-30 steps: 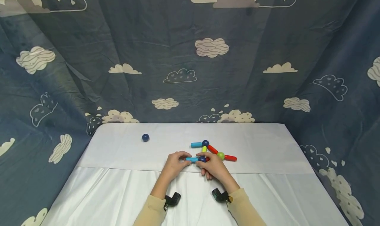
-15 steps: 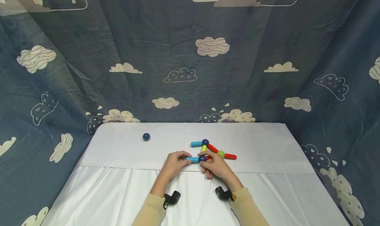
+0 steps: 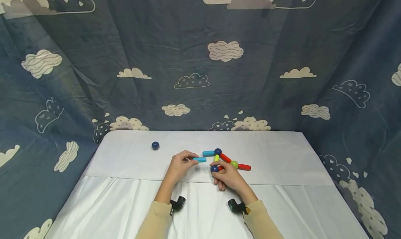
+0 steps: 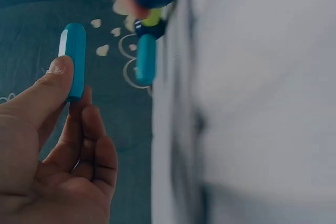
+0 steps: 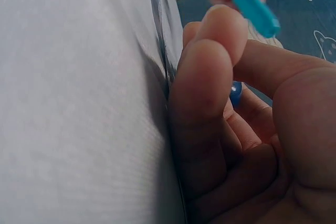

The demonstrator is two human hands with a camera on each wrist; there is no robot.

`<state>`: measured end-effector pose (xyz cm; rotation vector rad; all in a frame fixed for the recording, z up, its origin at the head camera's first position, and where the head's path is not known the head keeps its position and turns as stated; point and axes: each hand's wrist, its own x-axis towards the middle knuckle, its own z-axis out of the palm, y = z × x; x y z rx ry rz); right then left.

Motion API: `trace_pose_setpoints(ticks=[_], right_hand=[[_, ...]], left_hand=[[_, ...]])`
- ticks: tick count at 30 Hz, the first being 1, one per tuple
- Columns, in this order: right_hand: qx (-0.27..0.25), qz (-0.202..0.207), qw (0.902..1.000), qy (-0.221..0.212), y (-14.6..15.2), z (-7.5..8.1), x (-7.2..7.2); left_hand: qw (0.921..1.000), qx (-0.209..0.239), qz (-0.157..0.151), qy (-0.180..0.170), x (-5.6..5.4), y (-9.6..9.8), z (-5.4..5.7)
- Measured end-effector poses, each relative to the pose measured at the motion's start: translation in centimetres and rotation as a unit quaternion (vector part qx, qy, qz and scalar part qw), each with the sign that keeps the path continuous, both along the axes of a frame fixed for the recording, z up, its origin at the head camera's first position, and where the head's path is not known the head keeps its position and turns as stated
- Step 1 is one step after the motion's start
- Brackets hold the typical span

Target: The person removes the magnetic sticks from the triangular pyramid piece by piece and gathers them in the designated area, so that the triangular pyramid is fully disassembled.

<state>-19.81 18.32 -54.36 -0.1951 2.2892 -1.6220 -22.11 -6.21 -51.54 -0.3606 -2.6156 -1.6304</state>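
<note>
My left hand [image 3: 178, 166] pinches a light blue magnetic rod [image 3: 199, 159] between thumb and fingers; the left wrist view shows this rod [image 4: 77, 51] upright in the frame. My right hand [image 3: 230, 175] pinches a dark blue ball [image 3: 214, 169], with a short piece of a red rod [image 3: 220, 168] showing beside it. Behind that hand lie joined pieces: another dark blue ball [image 3: 218, 151], a second light blue rod [image 3: 208, 153], a yellow-green rod [image 3: 216, 157], a slanting red rod [image 3: 225, 157], a green ball [image 3: 234, 164] and a red rod [image 3: 244, 167]. The right fingers partly cover them.
A loose dark blue ball [image 3: 155, 145] lies apart at the back left of the white-covered table [image 3: 275, 155]. A dark cloud-patterned curtain [image 3: 150, 40] hangs behind the table and along both sides.
The light blue rod has come away from the dark blue ball as my left hand moved up and left with it. My right hand still holds the ball in nearly the same place.
</note>
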Motion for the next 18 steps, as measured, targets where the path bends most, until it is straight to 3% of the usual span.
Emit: trace_pose_setpoints(ticks=[5, 10, 13, 18], right_hand=[[0.002, -0.012, 0.9999, -0.009, 0.2, 0.1, -0.2], [0.001, -0.011, 0.9999, -0.01, 0.3, 0.1, -0.2], [-0.003, -0.004, 1.0, -0.006, 0.2, -0.1, -0.1], [-0.011, 0.004, 0.9999, 0.0, 0.1, -0.1, 0.0]], left_hand=[[0.9992, -0.005, 0.015, 0.035, -2.8, -0.1, 2.7], [0.999, 0.015, 0.041, 0.014, -5.5, -0.5, 4.3], [0.9977, 0.035, 0.058, -0.005, -6.8, -0.9, 4.5], [0.9958, 0.039, 0.082, -0.011, -8.6, -1.5, 3.6]])
